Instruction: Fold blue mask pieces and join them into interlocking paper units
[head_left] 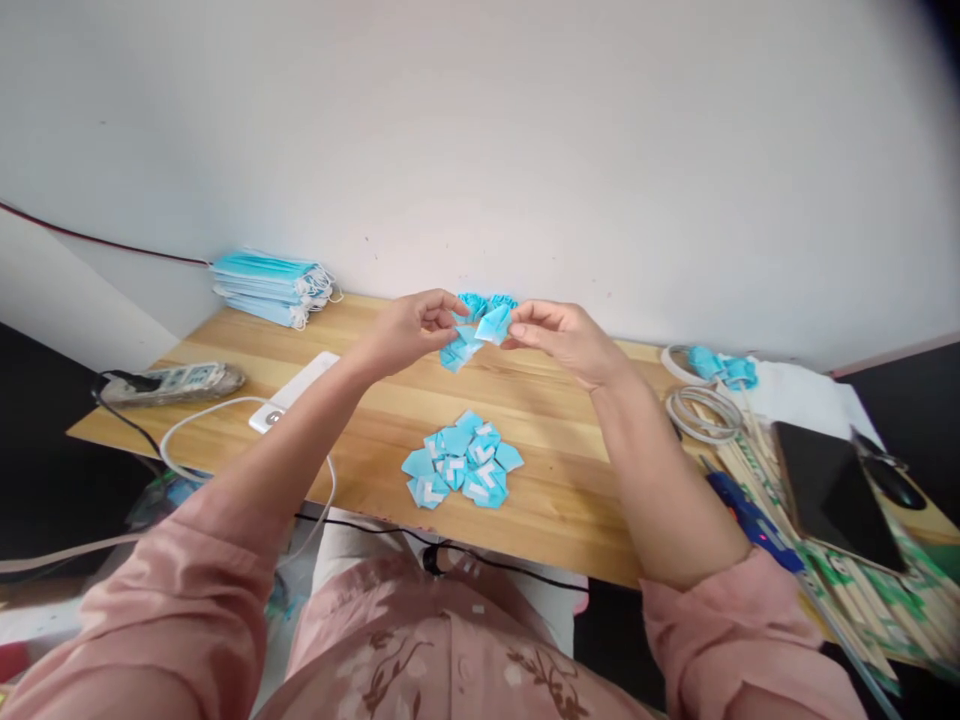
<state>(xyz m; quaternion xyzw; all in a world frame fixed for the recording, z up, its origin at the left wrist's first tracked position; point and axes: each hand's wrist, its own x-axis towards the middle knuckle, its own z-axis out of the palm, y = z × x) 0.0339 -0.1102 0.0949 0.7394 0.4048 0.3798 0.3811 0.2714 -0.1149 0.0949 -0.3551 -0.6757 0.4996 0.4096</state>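
My right hand (555, 338) is closed, its thumb and fingertips pinching the right side of a small folded light-blue piece (493, 325). To its left, my left hand (420, 328) has its fingers curled, with a gap between thumb and forefinger and nothing plainly held. Just under that thumb is another folded blue piece (460, 350); whether the thumb touches it I cannot tell. Behind the hands, by the wall, sit ruffled blue bunches (474, 303), partly hidden. Nearer to me, a cluster of folded blue pieces with white strips (459, 462) lies on the wooden table (570, 500).
At the back left is a stack of blue face masks (270, 285). A power strip (176, 382) and a white box (294, 392) with a cable lie left. To the right are tape rolls (703, 413), a blue glue gun (754, 520), a dark tablet (838, 492) and wooden sticks (855, 600).
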